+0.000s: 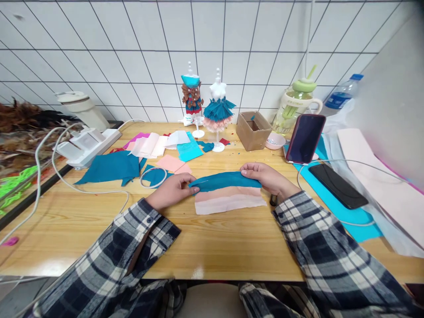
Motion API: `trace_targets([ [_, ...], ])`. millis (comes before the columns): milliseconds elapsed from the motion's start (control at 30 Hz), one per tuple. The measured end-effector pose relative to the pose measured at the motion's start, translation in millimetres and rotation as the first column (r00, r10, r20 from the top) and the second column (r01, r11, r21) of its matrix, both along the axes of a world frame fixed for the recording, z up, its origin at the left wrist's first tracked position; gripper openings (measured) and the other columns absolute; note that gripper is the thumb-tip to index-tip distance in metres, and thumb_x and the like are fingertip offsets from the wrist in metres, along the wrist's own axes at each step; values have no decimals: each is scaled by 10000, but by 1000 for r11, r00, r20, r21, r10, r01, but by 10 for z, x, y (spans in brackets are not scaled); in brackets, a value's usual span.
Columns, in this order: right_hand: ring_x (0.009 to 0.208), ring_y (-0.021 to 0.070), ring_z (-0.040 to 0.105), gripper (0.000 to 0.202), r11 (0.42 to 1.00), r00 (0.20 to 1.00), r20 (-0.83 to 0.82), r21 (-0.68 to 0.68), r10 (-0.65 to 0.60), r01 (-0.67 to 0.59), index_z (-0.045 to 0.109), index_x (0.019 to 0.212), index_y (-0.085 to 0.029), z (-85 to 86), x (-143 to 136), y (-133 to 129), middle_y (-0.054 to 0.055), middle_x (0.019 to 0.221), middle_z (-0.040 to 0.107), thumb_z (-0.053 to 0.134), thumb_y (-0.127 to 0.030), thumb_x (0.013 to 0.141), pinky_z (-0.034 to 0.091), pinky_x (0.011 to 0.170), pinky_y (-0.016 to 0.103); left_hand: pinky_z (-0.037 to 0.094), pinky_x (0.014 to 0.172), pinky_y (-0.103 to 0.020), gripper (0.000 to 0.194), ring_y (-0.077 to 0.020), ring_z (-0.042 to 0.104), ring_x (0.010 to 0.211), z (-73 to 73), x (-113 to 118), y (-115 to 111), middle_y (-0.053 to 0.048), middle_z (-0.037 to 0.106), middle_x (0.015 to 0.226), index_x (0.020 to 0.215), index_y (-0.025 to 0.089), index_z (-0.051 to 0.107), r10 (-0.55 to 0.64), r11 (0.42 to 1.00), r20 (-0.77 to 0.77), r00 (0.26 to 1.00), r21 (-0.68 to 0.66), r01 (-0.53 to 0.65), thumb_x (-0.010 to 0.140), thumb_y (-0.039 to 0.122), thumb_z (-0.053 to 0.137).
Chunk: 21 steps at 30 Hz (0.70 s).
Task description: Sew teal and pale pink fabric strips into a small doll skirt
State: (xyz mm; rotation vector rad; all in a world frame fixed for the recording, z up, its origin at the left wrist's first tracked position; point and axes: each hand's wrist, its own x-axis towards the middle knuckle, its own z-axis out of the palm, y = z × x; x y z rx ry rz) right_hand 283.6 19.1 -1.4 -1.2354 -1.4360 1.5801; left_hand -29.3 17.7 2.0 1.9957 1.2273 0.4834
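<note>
Between my hands stretches a teal strip (225, 180) of thin crepe-like paper or cloth, with a fine light line, perhaps a needle or thread, near its left end. My left hand (177, 190) pinches that end between thumb and fingers. At the right end, my right hand (260, 176) grips the top edge. A peach strip (232, 193) and a pale pink strip (232, 205) show below the teal one, overlapping like layers. Near my left wrist, a white ring (153, 177) lies on a teal scrap (149, 171). A small black object (273, 200) sits beside my right wrist.
Two small mannequins (217, 90) in layered skirts stand by the wall. Cut pieces (111, 167) lie at left near a power strip (88, 152) and cables. Rightward are a cardboard box (253, 132), a propped phone (305, 139), a flat phone (338, 185) and a green-lidded bottle (296, 104).
</note>
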Motion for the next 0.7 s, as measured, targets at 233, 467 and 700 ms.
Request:
trace_targets([
  [233,788,184,540,219,873,805,509,488,-305,22,626,865,-171,52,-29,-40,44,837,625,623,-378,795,380,707,309,490,897,-348,442,-233,648,930,-1,74,-31,-41,732,926,918,165,698,69,982,249,966,-190,-21,825,578,570],
  [467,732,177,503,234,419,710,612,779,-348,-466,667,925,-206,227,-641,-510,41,775,628,456,-305,948,342,668,312,492,873,-346,460,-238,633,909,11,300,-191,-28,726,891,898,171,710,53,978,248,967,-207,-1,837,592,536],
  [700,753,178,530,272,462,626,673,734,-394,-498,667,1088,-206,110,-714,-522,56,828,654,434,-248,953,345,652,306,472,921,-390,397,-241,615,916,22,351,-300,-50,711,925,895,155,702,2,968,374,927,-235,93,868,506,518],
])
